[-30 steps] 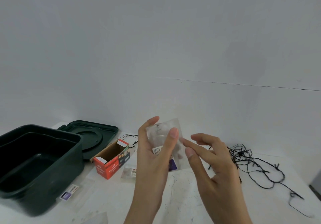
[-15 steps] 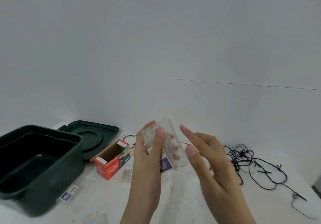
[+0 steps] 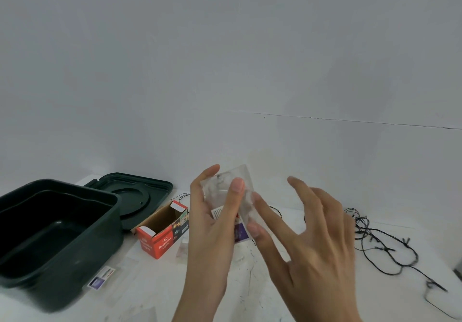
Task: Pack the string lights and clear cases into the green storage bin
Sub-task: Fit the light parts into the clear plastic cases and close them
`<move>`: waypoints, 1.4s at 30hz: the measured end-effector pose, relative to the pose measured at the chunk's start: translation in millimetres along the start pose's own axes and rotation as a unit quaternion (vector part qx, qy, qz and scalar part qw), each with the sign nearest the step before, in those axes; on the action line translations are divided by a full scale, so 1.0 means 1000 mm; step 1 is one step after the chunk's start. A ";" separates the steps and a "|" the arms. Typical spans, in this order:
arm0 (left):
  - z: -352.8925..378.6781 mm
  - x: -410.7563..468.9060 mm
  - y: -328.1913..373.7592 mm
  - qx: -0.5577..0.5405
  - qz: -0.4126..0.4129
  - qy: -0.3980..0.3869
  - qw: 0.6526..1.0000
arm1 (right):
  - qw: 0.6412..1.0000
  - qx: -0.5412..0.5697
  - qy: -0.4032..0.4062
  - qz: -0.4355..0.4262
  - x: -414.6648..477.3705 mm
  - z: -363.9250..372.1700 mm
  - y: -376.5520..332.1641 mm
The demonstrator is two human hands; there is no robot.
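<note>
— Where's the case?
— My left hand [image 3: 212,221] pinches the clear case [image 3: 222,181] above the table; right hand [image 3: 312,234] spread, fingertips at its edge. I'd steady it, then lower it into the green bin [image 3: 82,259], left.

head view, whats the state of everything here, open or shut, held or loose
green storage bin, open, nothing seen inside
bin lid, off, flat behind the bin
red box, end flap open, on its side
clear case, raised, gripped by left hand
right hand, fingers straight, tips at the case
string lights, loose tangle, not packed
second clear case, lying flat beside the bin
</note>
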State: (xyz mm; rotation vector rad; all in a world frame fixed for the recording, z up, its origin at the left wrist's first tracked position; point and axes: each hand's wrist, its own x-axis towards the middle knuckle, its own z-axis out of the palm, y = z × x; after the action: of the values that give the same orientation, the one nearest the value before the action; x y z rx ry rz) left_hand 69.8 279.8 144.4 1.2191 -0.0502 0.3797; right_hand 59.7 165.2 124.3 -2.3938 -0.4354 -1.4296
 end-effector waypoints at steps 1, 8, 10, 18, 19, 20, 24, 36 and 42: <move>-0.001 0.001 0.001 0.014 -0.003 0.001 1.000 | 1.000 -0.019 -0.011 -0.003 0.001 -0.001 0.000; -0.003 0.011 0.013 0.062 -0.046 -0.028 0.997 | 0.988 0.084 -0.132 0.003 0.022 -0.002 0.007; -0.003 0.013 0.015 0.003 -0.070 -0.035 0.997 | 0.931 0.301 -0.174 0.115 0.029 -0.004 0.008; 0.001 0.006 0.013 0.002 -0.091 -0.037 0.995 | 0.676 0.569 -0.266 0.385 0.020 0.006 0.011; 0.001 0.006 0.013 0.008 -0.088 -0.034 0.996 | 0.669 0.579 -0.223 0.409 0.019 0.006 0.010; 0.000 0.006 0.013 0.010 -0.086 -0.032 0.996 | 0.670 0.583 -0.172 0.426 0.018 0.004 0.010; -0.001 0.006 0.011 0.018 -0.070 -0.016 0.997 | 0.822 0.453 -0.008 0.345 0.016 0.000 -0.001; 0.002 0.003 0.021 0.010 -0.004 -0.002 1.000 | 0.991 0.124 0.002 -0.043 0.023 -0.008 0.000; 0.000 0.001 0.025 0.041 -0.005 -0.008 0.999 | 0.988 0.111 -0.035 -0.102 0.030 -0.012 0.007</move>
State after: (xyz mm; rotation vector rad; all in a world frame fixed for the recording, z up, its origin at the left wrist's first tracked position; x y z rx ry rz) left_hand 63.0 287.5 167.1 1.3036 -0.0423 0.3676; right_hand 66.5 157.1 155.1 -2.2767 -0.8335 -1.3034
